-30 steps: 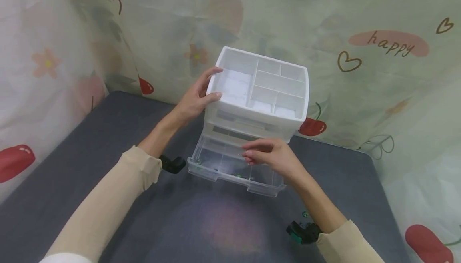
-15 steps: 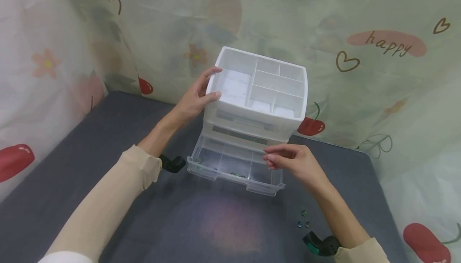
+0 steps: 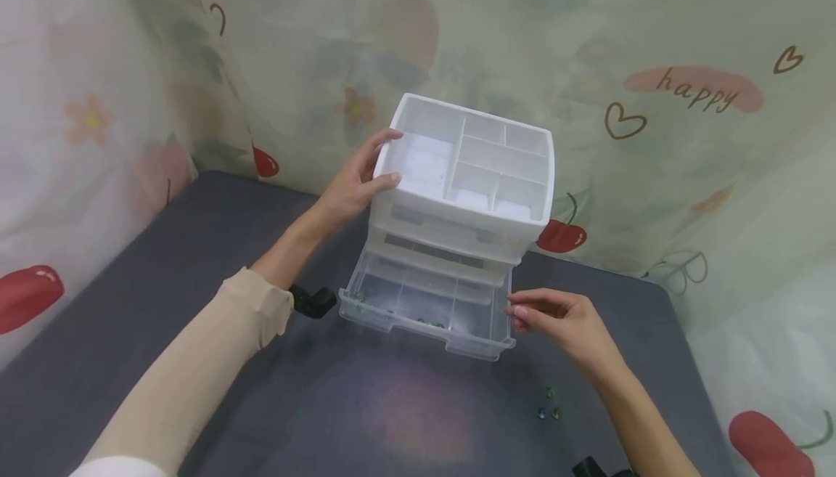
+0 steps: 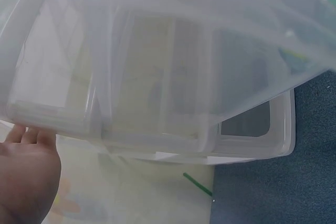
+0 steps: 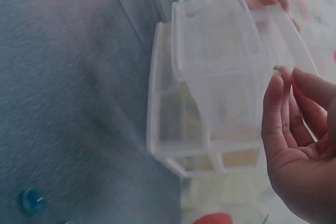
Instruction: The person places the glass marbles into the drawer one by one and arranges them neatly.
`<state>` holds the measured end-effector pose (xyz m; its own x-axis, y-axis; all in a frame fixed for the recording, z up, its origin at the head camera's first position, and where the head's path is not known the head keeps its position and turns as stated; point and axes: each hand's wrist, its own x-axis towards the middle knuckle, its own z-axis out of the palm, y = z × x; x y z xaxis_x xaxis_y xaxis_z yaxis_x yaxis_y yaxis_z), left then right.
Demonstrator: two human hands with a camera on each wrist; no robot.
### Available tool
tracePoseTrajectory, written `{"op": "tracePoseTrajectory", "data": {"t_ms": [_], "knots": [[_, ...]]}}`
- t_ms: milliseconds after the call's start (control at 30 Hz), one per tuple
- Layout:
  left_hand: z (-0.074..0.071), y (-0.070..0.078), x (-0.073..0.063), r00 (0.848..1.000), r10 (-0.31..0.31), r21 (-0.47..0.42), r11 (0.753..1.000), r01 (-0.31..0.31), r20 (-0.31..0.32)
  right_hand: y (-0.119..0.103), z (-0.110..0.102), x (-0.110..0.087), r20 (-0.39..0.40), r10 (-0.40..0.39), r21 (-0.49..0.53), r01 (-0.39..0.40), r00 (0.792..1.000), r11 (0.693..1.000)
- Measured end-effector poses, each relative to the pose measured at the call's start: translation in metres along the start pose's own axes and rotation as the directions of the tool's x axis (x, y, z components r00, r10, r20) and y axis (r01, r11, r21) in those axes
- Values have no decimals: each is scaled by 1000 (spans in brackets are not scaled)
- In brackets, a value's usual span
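Observation:
A white plastic drawer organizer (image 3: 457,205) with a divided top tray stands on the table, its lower clear drawer (image 3: 427,292) pulled out. My left hand (image 3: 355,179) grips the organizer's left rim, thumb over the front corner; it shows in the left wrist view too. Just off the drawer's right side hovers my right hand (image 3: 562,321), fingers loosely bent, with nothing visible between them. Small shiny glass beads (image 3: 429,323) lie in the drawer, near its front. To the right on the table are a green bead (image 3: 549,392) and two bluish ones (image 3: 542,413).
The dark grey table (image 3: 294,404) ends at the back against a printed curtain (image 3: 522,19) with hearts and cherries. Black wrist devices (image 3: 313,301) sit on both forearms.
My right hand has moved from over the drawer rightward and toward me, to beside the drawer's right edge. The left hand keeps its hold, and the three loose beads are now uncovered.

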<state>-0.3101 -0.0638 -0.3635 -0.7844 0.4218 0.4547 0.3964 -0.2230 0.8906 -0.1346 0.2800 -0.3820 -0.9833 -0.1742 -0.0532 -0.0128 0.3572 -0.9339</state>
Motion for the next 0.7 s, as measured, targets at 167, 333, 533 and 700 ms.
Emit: {"op": "tracePoseTrajectory", "data": {"t_ms": [167,333,533,700], "knots": [[1,0,-1,1000,-5,-3,1000,5,-1,13,-7,-13,-50,3,-14,-4,999,1000],[1,0,0,1000,-9,-5,1000,9,-3,26,-10,-24,-107,12,-43,-16,994,999],[2,1,0,1000,3,-11,1000,-3,2,39,-13,-35,-142,53,-71,-64,988,995],[2,-1,0,1000,4,-7,1000,-4,4,54,-15,-43,-164,102,-68,-115,981,991]]}}
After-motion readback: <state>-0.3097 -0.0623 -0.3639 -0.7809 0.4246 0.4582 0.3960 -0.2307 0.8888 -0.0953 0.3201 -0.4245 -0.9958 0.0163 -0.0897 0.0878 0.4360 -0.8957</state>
